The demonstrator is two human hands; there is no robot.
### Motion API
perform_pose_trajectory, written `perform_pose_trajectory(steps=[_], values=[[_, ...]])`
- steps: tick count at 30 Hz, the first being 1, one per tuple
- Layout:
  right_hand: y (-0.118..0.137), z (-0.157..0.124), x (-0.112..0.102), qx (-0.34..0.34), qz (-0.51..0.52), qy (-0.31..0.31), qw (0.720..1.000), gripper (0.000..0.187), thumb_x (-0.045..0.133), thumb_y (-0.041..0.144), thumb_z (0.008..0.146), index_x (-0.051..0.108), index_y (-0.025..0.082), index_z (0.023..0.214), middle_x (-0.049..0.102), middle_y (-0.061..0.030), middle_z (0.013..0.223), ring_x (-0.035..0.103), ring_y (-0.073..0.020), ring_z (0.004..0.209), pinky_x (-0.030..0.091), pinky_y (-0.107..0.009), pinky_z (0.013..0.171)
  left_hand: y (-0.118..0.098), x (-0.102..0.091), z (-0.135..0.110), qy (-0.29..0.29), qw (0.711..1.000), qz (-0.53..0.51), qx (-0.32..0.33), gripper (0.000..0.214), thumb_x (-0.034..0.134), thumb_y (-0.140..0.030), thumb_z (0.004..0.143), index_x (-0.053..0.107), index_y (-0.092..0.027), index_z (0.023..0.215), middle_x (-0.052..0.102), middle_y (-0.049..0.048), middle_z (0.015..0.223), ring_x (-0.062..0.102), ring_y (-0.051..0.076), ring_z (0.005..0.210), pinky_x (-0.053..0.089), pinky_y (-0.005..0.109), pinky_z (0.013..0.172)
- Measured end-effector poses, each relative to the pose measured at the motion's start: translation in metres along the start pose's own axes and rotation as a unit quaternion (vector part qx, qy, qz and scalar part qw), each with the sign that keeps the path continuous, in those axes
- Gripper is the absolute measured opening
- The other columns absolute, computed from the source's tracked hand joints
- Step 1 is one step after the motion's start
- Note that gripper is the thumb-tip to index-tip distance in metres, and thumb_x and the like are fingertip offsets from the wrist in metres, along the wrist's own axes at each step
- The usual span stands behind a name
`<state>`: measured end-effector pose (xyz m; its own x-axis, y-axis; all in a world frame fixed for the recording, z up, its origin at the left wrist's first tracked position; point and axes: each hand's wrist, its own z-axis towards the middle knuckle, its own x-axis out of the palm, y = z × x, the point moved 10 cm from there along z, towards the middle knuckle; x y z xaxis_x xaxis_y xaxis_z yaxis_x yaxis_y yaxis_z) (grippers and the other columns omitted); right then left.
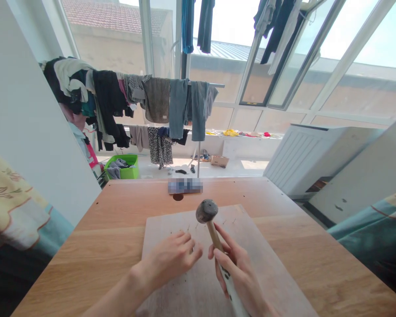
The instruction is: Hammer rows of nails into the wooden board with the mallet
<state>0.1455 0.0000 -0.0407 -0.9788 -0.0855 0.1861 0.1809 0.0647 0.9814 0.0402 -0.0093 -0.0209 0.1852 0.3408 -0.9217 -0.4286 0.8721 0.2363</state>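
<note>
While the right hand [237,266] wraps its fingers around the handle of a hammer [214,236], the left hand [173,256] reaches over the board [260,264] with its fingers bent and its thumb a little apart. I can't tell from here whether those fingertips pinch anything; they are just beside one of several thin nails [224,221] standing along the board's far part. The hammer slants up and away from the person, its dark head [207,211] over the board, between nails on either side, and the pale end of its handle runs below the grip. The board lies flat on a wooden table [86,246], which has a round dark hole [178,197] near its far edge, with a blurred item [185,186] right behind it. Past the table, clothes [156,99] hang on a rack before the windows [218,75], and a green tub [136,167] on the floor holds more laundry.
</note>
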Motion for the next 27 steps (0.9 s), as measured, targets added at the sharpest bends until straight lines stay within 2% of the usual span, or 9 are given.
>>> perform_pose_trajectory(steps=[2,6,9,10,12,14,15,18,27], values=[[0.0,0.0,0.001,0.001,-0.007,-0.001,1.0,0.073,0.067,0.055,0.088,0.046,0.022,0.149,0.064,0.0004,0.084,0.047,-0.0025,0.032,0.037,-0.015,0.028,-0.002,-0.001,0.002,0.003,1.0,0.029,0.002,0.013,0.056,-0.009,0.095,0.059,-0.014,0.107,0.066,0.0047,0.08,0.064,0.023,0.075,0.049,0.036,0.071],[0.0,0.001,0.001,0.004,-0.009,-0.008,1.0,0.073,0.068,0.054,0.087,0.046,0.022,0.149,0.064,0.0013,0.082,0.046,-0.0029,0.032,0.037,-0.016,0.028,0.004,-0.013,-0.003,0.001,1.0,0.012,-0.02,0.016,0.056,-0.008,0.093,0.06,-0.014,0.108,0.066,0.0051,0.081,0.063,0.023,0.074,0.05,0.037,0.074],[-0.002,0.001,-0.002,0.006,-0.007,-0.011,1.0,0.071,0.067,0.051,0.088,0.046,0.023,0.15,0.064,0.0011,0.083,0.047,-0.0031,0.033,0.037,-0.016,0.028,0.031,-0.024,-0.016,-0.052,0.986,-0.105,-0.12,0.023,0.053,-0.004,0.092,0.063,-0.018,0.106,0.067,0.0038,0.086,0.065,0.02,0.077,0.052,0.031,0.073],[-0.002,0.001,-0.002,0.005,-0.009,-0.01,1.0,0.07,0.067,0.05,0.089,0.045,0.023,0.15,0.064,0.0011,0.083,0.047,-0.0033,0.033,0.037,-0.016,0.028,0.047,-0.027,-0.024,-0.093,0.967,-0.159,-0.175,0.023,0.052,-0.005,0.092,0.064,-0.02,0.105,0.068,0.0033,0.088,0.067,0.018,0.079,0.053,0.028,0.073],[-0.002,0.001,-0.002,0.002,-0.016,-0.007,1.0,0.068,0.065,0.049,0.09,0.046,0.024,0.15,0.063,0.0011,0.083,0.047,-0.0034,0.034,0.037,-0.016,0.029,0.08,-0.026,-0.046,-0.177,0.905,-0.252,-0.293,0.02,0.054,-0.011,0.093,0.067,-0.021,0.103,0.071,0.0021,0.089,0.069,0.015,0.08,0.054,0.025,0.075],[-0.002,0.0,-0.002,-0.001,-0.018,-0.005,1.0,0.066,0.065,0.048,0.091,0.046,0.023,0.15,0.063,0.0009,0.084,0.046,-0.003,0.034,0.038,-0.016,0.029,0.103,-0.014,-0.066,-0.209,0.846,-0.309,-0.38,0.013,0.059,-0.02,0.092,0.07,-0.022,0.099,0.074,0.0007,0.087,0.07,0.015,0.078,0.056,0.026,0.077],[-0.002,0.0,-0.002,-0.001,-0.017,-0.005,1.0,0.066,0.065,0.048,0.091,0.046,0.023,0.15,0.063,0.0008,0.084,0.045,-0.0028,0.034,0.037,-0.016,0.029,0.109,-0.007,-0.071,-0.209,0.829,-0.325,-0.404,0.012,0.061,-0.024,0.091,0.071,-0.022,0.098,0.075,0.0003,0.086,0.07,0.015,0.077,0.056,0.027,0.078],[-0.002,0.0,0.001,-0.001,-0.015,0.004,1.0,0.067,0.064,0.048,0.091,0.045,0.024,0.15,0.063,0.0009,0.084,0.044,-0.0025,0.034,0.036,-0.016,0.029,0.114,0.004,-0.074,-0.197,0.814,-0.35,-0.419,0.013,0.063,-0.029,0.09,0.074,-0.023,0.094,0.077,0.0003,0.088,0.071,0.017,0.08,0.056,0.029,0.081],[-0.004,0.0,0.006,-0.009,-0.02,0.024,0.999,0.063,0.063,0.047,0.093,0.045,0.025,0.15,0.064,0.0012,0.084,0.047,-0.0026,0.034,0.036,-0.016,0.03,0.105,0.011,-0.054,-0.134,0.816,-0.388,-0.407,0.015,0.059,-0.026,0.091,0.074,-0.023,0.091,0.079,0.0009,0.093,0.07,0.017,0.083,0.055,0.027,0.081]])
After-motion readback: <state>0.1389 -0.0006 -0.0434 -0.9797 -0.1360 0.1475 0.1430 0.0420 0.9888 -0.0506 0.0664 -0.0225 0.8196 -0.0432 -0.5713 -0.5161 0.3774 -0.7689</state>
